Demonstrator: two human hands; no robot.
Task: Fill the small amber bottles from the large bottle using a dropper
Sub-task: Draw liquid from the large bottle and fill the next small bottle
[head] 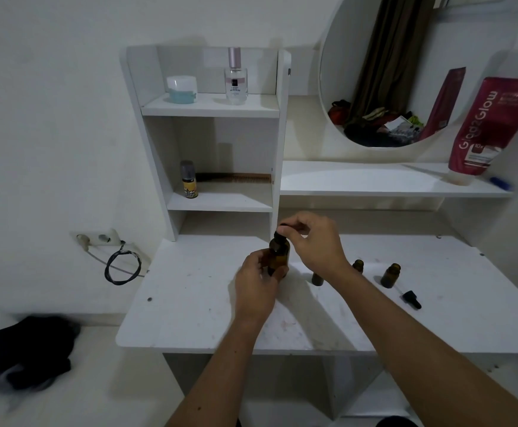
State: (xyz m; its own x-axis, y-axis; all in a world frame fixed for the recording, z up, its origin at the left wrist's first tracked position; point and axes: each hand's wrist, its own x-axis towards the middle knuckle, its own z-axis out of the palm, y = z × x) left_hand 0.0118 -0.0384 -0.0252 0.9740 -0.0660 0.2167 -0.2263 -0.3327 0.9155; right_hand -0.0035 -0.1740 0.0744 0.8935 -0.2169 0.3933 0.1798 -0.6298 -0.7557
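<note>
On white desk: large amber glass bottle, upright
Left hand: curled round bottle's lower body
Right hand: pinches black dropper cap
Nearby right: 3 small amber bottles

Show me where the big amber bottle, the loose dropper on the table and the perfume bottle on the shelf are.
large amber bottle (277, 257): head view, on its glass body between the hands.
loose dropper (411, 297): head view, on its black cap.
perfume bottle (236, 84): head view, on its clear labelled body.
</note>
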